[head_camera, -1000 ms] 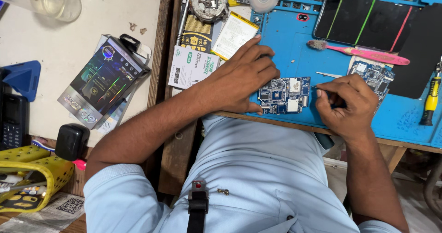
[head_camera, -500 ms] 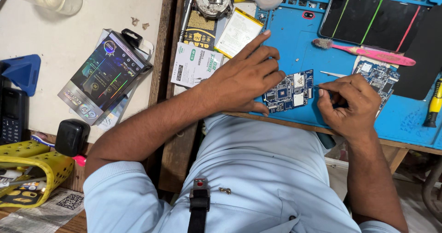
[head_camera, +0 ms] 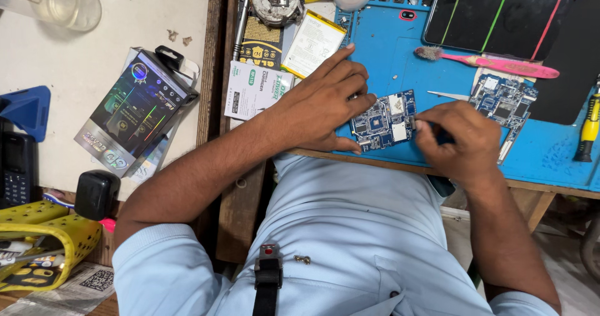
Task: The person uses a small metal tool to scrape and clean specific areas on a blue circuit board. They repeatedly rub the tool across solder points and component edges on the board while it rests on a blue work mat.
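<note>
Blue circuit board point(head_camera: 384, 121), flat and rectangular with small metal shields and dense chips, lies on the blue mat point(head_camera: 387, 54) at the near edge of the tabletop point(head_camera: 537, 182). Left hand point(head_camera: 319, 107) rests on its left side, fingers point(head_camera: 347, 72) spread, tips pressing the board's upper left edge, thumb along its lower edge. Right hand point(head_camera: 459, 138) sits at the board's right edge, fingers curled and pressed together, pinching a small thin tool; tool tip hidden, cannot tell its kind. Beyond the right fingers: second blue board point(head_camera: 503, 100), pink brush point(head_camera: 500, 65), dark glossy tablet point(head_camera: 494, 16). Left of the left fingers: white card box point(head_camera: 256, 91). Little open mat between the two boards; more above the left fingertips. Versus 0.5 s ago: right hand now closer to the board edge, touching it
</note>
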